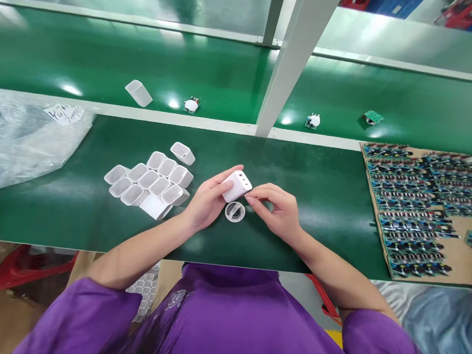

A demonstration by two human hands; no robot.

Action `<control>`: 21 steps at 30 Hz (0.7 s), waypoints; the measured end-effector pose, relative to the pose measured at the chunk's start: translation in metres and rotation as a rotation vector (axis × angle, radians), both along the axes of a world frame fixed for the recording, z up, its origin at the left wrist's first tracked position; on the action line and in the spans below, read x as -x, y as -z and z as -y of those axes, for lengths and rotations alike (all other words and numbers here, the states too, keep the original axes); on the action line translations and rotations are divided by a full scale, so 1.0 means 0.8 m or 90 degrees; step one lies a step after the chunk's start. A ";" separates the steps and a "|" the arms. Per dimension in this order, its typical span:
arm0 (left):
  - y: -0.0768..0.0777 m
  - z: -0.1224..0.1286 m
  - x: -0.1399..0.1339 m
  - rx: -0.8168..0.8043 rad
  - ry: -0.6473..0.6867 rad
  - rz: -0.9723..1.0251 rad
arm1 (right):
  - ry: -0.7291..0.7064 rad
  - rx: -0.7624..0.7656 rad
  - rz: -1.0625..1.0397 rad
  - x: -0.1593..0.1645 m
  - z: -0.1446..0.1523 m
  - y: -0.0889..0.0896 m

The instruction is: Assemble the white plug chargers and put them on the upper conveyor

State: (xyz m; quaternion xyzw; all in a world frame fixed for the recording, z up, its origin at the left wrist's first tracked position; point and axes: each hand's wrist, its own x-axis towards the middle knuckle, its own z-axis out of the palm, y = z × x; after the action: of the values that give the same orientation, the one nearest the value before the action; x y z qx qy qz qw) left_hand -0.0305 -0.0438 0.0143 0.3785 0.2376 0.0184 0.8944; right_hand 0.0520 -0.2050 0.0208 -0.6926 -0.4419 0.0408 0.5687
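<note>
In the middle of the frame, the left hand (204,204) grasps a white casing (235,187), its end with the port openings tilted toward the upper right. The right hand (277,209) has its thumb and index finger drawn together at the casing's lower right edge; something thin and dark shows there, but I cannot tell whether the fingers pinch it. Just below the casing, a round disc (235,212) with a pale rim and darker inside lies on the green bench (328,201).

Left of centre, open white shells (148,179) stand clustered, with one lying on its side at the cluster's lower edge. At the far left lies a clear plastic bag (32,139) with a handwritten label (65,113). At the right, rows of circuit boards (409,198) rest on a cardboard sheet (463,262). Along the green shelf (224,73) across the upper frame sit a translucent shell (139,93) and small electronic parts (191,105)
</note>
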 end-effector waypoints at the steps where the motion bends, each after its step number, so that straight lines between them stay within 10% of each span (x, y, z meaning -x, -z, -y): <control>1: 0.001 0.000 0.000 -0.010 0.008 0.005 | 0.012 -0.012 0.015 0.001 0.000 0.001; 21: 0.004 0.006 0.010 -0.364 0.120 0.092 | 0.145 -0.037 0.177 -0.001 0.000 0.008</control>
State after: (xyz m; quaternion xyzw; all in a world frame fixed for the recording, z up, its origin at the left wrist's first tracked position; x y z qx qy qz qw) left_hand -0.0384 -0.0484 0.0109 0.6330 0.1224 0.0286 0.7638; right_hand 0.0527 -0.2054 0.0141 -0.7203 -0.4361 -0.1326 0.5228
